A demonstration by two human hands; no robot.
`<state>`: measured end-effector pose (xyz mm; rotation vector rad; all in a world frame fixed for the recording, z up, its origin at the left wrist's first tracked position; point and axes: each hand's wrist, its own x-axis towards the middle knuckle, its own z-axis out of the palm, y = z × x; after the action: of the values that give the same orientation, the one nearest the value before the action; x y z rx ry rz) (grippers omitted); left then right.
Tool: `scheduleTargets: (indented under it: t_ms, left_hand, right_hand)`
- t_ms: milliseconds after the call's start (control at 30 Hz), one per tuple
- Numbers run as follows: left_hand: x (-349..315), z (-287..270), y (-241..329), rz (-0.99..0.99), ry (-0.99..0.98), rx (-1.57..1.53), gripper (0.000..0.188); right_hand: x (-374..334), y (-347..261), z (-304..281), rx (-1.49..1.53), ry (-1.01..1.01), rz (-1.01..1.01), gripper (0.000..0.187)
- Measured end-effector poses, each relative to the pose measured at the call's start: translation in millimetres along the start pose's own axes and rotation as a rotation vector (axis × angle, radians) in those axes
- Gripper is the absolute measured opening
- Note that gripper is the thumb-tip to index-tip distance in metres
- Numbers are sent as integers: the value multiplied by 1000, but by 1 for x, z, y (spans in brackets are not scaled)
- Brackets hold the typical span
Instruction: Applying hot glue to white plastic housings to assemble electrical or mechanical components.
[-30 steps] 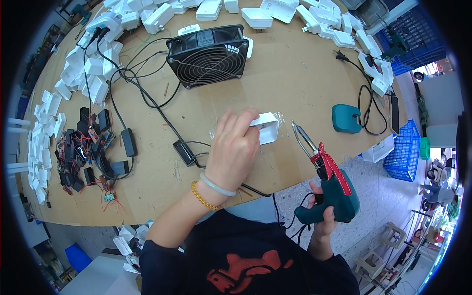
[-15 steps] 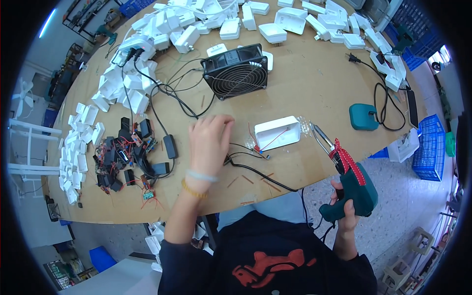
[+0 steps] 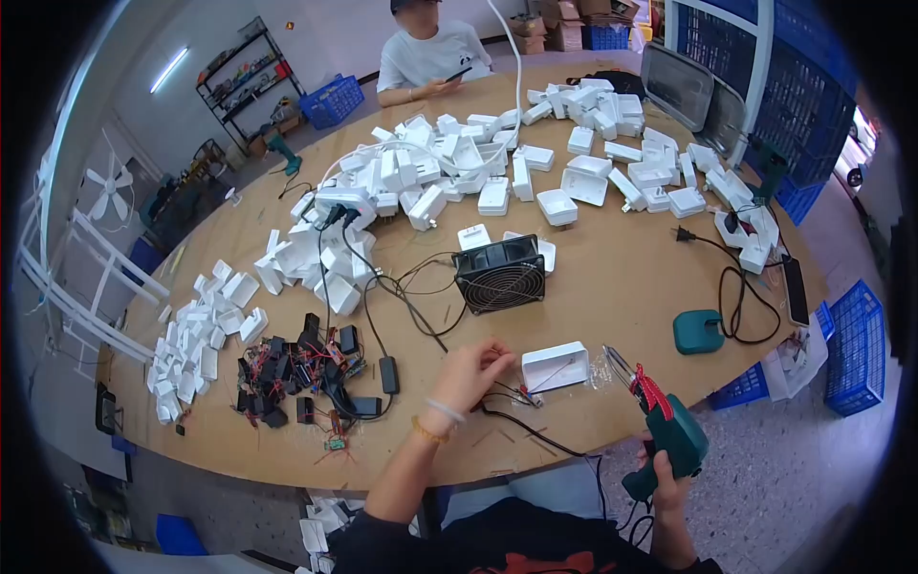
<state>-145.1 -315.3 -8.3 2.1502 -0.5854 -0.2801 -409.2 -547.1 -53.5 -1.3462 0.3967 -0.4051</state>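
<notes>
The left hand [image 3: 470, 371] rests on the round wooden bench [image 3: 612, 287] near its near edge, fingers curled narrow and pinching thin red and black wires [image 3: 505, 392] that run toward a small white rectangular plastic housing [image 3: 555, 366] lying open just right of it. The right hand [image 3: 666, 485], off the bench's near right edge, is wrapped around the grip of a green pistol-shaped soldering gun with a red collar [image 3: 665, 426], its metal tip pointing up and left toward the housing without touching it. Beyond the housing stands a black square fan [image 3: 500, 275]. A teal stand [image 3: 698, 331] sits to the right. Heaps of white plastic housings [image 3: 449, 167] cover the far side, where another person [image 3: 430, 53] sits.
</notes>
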Motion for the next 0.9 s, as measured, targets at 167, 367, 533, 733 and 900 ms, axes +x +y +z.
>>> scheduleTargets:
  t_ms: [167,367,533,733,900]
  left_hand:
    - [-19,-1,23,45,204,-224,13]
    - [-22,17,31,127,251,-259,16]
    - [-27,28,35,207,252,-121,13]
    - [-25,34,43,401,344,266,10]
    - [0,60,30,481,376,334,10]
  right_hand:
    - [9,-2,10,-4,12,16,35]
    - [7,0,12,12,8,-47,34]
    - [3,-2,12,4,71,-26,35]
    - [6,-6,15,10,3,-1,41]
    - [0,6,8,25,-39,5,45]
